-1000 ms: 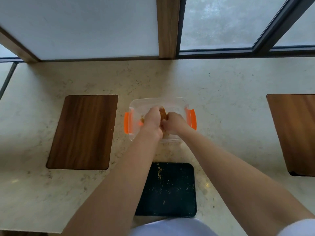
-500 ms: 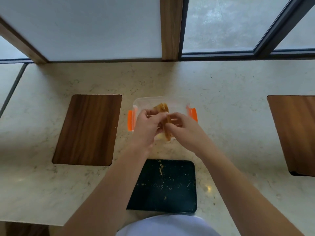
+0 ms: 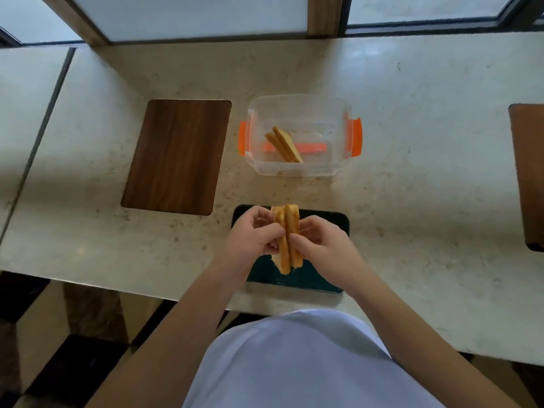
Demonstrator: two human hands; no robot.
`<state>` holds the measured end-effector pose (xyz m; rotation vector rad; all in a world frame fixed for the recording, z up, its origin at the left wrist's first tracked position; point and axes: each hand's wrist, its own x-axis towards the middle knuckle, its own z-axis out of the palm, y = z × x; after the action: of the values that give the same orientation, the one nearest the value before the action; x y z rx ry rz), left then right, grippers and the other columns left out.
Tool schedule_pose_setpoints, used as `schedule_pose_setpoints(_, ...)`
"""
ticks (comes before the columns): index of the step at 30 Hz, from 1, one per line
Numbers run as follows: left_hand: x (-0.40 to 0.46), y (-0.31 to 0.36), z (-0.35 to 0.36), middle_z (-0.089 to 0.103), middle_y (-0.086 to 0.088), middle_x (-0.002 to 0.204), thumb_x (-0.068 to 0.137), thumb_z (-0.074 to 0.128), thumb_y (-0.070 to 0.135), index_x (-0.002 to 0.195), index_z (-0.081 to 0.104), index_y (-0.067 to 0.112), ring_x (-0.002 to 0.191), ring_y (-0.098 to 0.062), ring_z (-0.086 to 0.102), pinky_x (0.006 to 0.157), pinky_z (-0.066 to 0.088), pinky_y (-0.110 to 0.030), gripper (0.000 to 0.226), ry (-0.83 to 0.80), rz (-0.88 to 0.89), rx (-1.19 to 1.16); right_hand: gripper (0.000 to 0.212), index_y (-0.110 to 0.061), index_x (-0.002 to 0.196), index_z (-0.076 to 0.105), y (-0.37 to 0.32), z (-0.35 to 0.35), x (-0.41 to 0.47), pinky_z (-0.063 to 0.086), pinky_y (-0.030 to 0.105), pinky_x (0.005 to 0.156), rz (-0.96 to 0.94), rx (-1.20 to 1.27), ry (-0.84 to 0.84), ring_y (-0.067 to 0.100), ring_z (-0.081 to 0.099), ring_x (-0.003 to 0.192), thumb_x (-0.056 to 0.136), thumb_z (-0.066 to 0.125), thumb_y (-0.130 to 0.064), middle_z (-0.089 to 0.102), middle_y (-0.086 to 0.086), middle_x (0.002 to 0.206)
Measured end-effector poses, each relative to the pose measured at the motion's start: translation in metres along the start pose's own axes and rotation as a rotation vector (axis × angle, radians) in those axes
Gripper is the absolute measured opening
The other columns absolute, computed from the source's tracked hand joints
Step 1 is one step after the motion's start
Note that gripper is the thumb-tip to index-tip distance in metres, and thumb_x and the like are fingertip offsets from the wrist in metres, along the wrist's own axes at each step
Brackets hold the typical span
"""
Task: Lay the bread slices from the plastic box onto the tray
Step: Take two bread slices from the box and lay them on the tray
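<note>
A clear plastic box (image 3: 298, 169) with orange side clips stands on the marble counter, with two bread slices (image 3: 284, 144) leaning inside it. Nearer to me lies a dark tray (image 3: 329, 225), mostly hidden under my hands. Above the tray I hold a small stack of bread slices (image 3: 287, 240) on edge. My left hand (image 3: 251, 238) grips the stack from the left and my right hand (image 3: 319, 245) grips it from the right.
A wooden board (image 3: 176, 156) lies left of the box, and another wooden board (image 3: 530, 175) sits at the right edge. Windows and a wooden post run along the back. The counter's front edge is just below the tray.
Both hands lifted the bread stack out of the plastic box and drew it toward me, over the dark tray. Two slices stay in the box.
</note>
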<state>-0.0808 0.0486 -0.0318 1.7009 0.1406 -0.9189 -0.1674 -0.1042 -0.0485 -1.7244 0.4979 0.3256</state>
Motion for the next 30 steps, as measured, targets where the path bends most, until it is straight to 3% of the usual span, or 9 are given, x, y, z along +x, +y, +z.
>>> schedule_pose_setpoints(2, -0.003, -0.019, -0.004, 0.071, -0.007, 0.086, 0.081, 0.068, 0.016, 0.096, 0.063, 0.013, 0.077, -0.020, 0.073, 0.067, 0.060, -0.031, 0.016, 0.040, -0.035, 0.068, 0.013, -0.036, 0.106, 0.060, 0.013, 0.009, -0.002, 0.057, 0.020, 0.073, 0.044, -0.038, -0.033, 0.001, 0.069, 0.089, 0.095, 0.061, -0.043, 0.071, -0.016, 0.098)
schedule_pose_setpoints(5, -0.011, -0.043, -0.014, 0.068, -0.009, 0.091, 0.084, 0.066, 0.014, 0.101, 0.063, 0.011, 0.083, -0.022, 0.072, 0.073, 0.063, -0.037, 0.017, 0.089, -0.093, 0.071, 0.006, -0.042, 0.099, 0.055, 0.027, 0.016, -0.005, 0.059, 0.026, 0.073, 0.127, -0.051, -0.062, 0.005, 0.068, 0.089, 0.098, 0.056, -0.035, 0.068, -0.016, 0.099)
schedule_pose_setpoints(7, -0.017, -0.054, -0.020, 0.068, -0.011, 0.094, 0.083, 0.066, 0.013, 0.101, 0.064, 0.008, 0.086, -0.025, 0.070, 0.078, 0.062, -0.041, 0.019, 0.102, -0.108, 0.029, 0.009, -0.038, 0.098, 0.059, 0.033, 0.019, -0.006, 0.062, 0.033, 0.076, 0.174, -0.031, -0.057, 0.010, 0.070, 0.089, 0.097, 0.054, -0.030, 0.071, -0.009, 0.099)
schedule_pose_setpoints(10, -0.018, -0.067, -0.030, 0.068, -0.016, 0.096, 0.083, 0.065, 0.013, 0.099, 0.069, 0.008, 0.090, -0.027, 0.065, 0.083, 0.057, -0.043, 0.017, 0.124, -0.114, 0.013, 0.018, -0.026, 0.112, 0.064, 0.031, 0.022, -0.003, 0.065, 0.037, 0.077, 0.231, 0.055, -0.030, 0.013, 0.073, 0.089, 0.098, 0.053, -0.025, 0.073, -0.001, 0.104)
schedule_pose_setpoints(17, 0.010, -0.078, -0.066, 0.060, -0.011, 0.094, 0.092, 0.053, 0.012, 0.098, 0.054, 0.014, 0.086, -0.025, 0.065, 0.073, 0.059, -0.044, 0.006, 0.074, -0.221, -0.238, 0.023, -0.019, 0.118, 0.062, 0.014, 0.043, 0.009, 0.063, 0.041, 0.081, 0.252, 0.023, 0.062, 0.019, 0.069, 0.094, 0.099, 0.049, -0.023, 0.069, 0.002, 0.104)
schedule_pose_setpoints(22, 0.025, -0.086, -0.088, 0.063, -0.017, 0.117, 0.091, 0.055, 0.016, 0.127, 0.057, 0.006, 0.098, -0.028, 0.065, 0.072, 0.057, -0.043, 0.038, 0.086, -0.258, -0.377, 0.017, -0.025, 0.099, 0.062, 0.013, 0.053, 0.008, 0.056, 0.019, 0.057, 0.320, 0.098, 0.108, 0.009, 0.062, 0.072, 0.101, 0.047, -0.018, 0.061, -0.001, 0.084)
schedule_pose_setpoints(26, 0.034, -0.089, -0.090, 0.062, -0.016, 0.118, 0.093, 0.058, 0.011, 0.123, 0.060, 0.010, 0.097, -0.027, 0.062, 0.073, 0.054, -0.041, 0.030, 0.055, -0.300, -0.361, 0.016, -0.023, 0.100, 0.062, 0.013, 0.057, 0.006, 0.055, 0.017, 0.057, 0.354, 0.118, 0.108, 0.011, 0.062, 0.075, 0.102, 0.048, -0.017, 0.060, 0.004, 0.088)
schedule_pose_setpoints(30, 0.045, -0.090, -0.094, 0.060, -0.017, 0.129, 0.093, 0.057, 0.005, 0.134, 0.054, 0.011, 0.115, -0.033, 0.057, 0.081, 0.053, -0.044, 0.042, 0.069, -0.332, -0.387, 0.015, -0.021, 0.100, 0.062, 0.011, 0.057, 0.006, 0.053, 0.014, 0.053, 0.383, 0.165, 0.157, 0.010, 0.058, 0.069, 0.102, 0.048, -0.015, 0.056, 0.002, 0.081)
